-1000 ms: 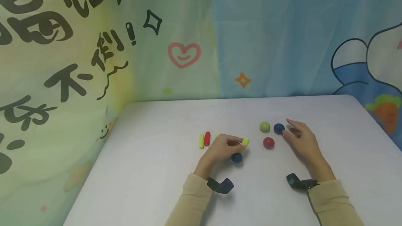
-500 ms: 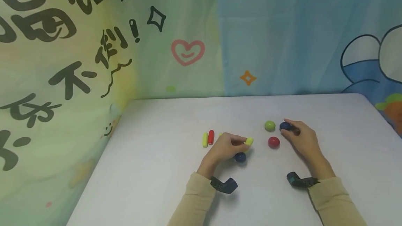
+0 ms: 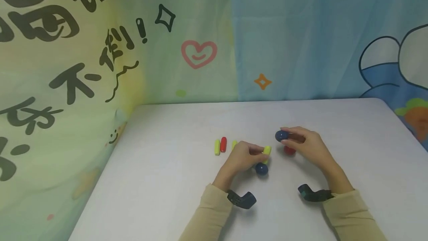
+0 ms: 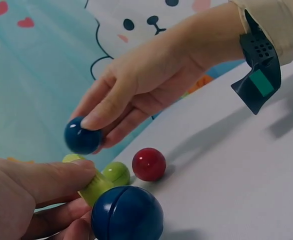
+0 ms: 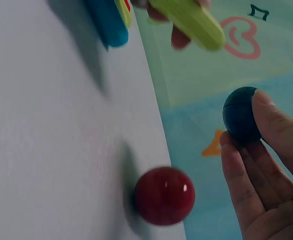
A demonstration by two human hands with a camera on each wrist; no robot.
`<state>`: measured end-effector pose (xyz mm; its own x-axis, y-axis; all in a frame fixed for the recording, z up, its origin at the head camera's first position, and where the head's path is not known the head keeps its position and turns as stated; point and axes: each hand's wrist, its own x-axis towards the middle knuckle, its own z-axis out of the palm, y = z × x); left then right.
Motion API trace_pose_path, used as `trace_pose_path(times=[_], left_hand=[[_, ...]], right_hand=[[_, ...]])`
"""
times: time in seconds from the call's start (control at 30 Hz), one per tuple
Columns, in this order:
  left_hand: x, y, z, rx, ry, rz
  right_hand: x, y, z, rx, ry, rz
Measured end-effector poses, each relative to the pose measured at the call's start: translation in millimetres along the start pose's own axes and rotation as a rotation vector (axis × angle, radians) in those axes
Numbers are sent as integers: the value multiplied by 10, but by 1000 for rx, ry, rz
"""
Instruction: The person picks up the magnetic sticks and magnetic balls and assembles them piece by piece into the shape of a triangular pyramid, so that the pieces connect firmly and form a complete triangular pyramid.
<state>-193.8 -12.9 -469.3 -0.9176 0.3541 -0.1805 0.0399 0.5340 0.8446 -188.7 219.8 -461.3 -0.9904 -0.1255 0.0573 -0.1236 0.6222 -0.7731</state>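
Observation:
My left hand point(image 3: 243, 156) pinches a yellow-green stick point(image 3: 267, 149) between thumb and fingers. Against the stick's lower end, in the left wrist view, sits a blue ball point(image 4: 127, 214) with a groove line round it. My right hand point(image 3: 307, 145) holds a second blue ball point(image 3: 281, 135) at its fingertips; the right wrist view has this blue ball point(image 5: 242, 114) well off the tabletop. Below that hand a red ball point(image 3: 289, 150) rests on the table, partly covered by the fingers. A green ball point(image 4: 117, 174) shows beside the red one in the left wrist view, hidden in the head view.
On the white table point(image 3: 160, 181), left of my left hand, lie a yellow stick point(image 3: 217, 147) and a red stick point(image 3: 223, 144). Another yellow stick point(image 3: 234, 144) is half hidden behind that hand. A blue rounded piece point(image 5: 109, 25) shows in the right wrist view. Printed curtains stand behind.
My right hand has closed on the blue ball beside the green one, lifted it and carried it left, over the green ball. My left hand, with the stick, has shifted slightly right.

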Motion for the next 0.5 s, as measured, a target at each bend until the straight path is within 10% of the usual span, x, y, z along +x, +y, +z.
trace_pose_path(times=[0.5], left_hand=[[-24,21,26,-26,9,16]], right_hand=[[-29,-127,73,63,-53,-10]])
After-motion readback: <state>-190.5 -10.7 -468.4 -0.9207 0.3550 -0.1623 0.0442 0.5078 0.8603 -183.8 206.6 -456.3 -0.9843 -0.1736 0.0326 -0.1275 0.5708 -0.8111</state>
